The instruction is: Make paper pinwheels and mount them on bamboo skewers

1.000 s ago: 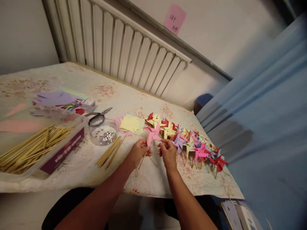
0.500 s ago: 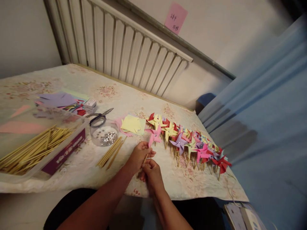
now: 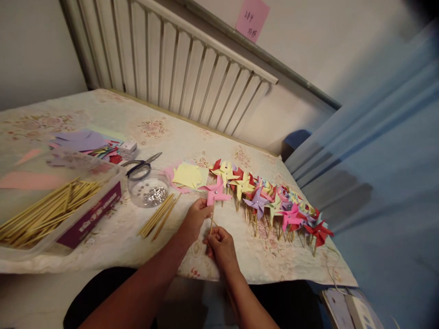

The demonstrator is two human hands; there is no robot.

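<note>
A pink paper pinwheel (image 3: 216, 192) with a shiny pin at its centre stands upright on a thin wooden stick (image 3: 212, 220). My left hand (image 3: 198, 216) is closed at its lower blade, just where the stick meets the paper. Lower down, my right hand (image 3: 221, 244) pinches the stick between thumb and fingers. Just behind the pink pinwheel and to its right are many finished pinwheels, among them a yellow pinwheel (image 3: 226, 172) and a purple pinwheel (image 3: 257, 202).
Loose sticks (image 3: 159, 217) lie left of my hands. Beyond them are a clear round dish (image 3: 148, 199) of metal pins, scissors (image 3: 139, 168), stacked paper squares (image 3: 187, 175) and a plastic box (image 3: 99, 214) of sticks. A blue curtain (image 3: 373, 173) hangs at the right.
My right hand has come down and left from beside the pinwheel's blades to the stick. The pinwheel now stands more upright, with its stick showing between my hands.
</note>
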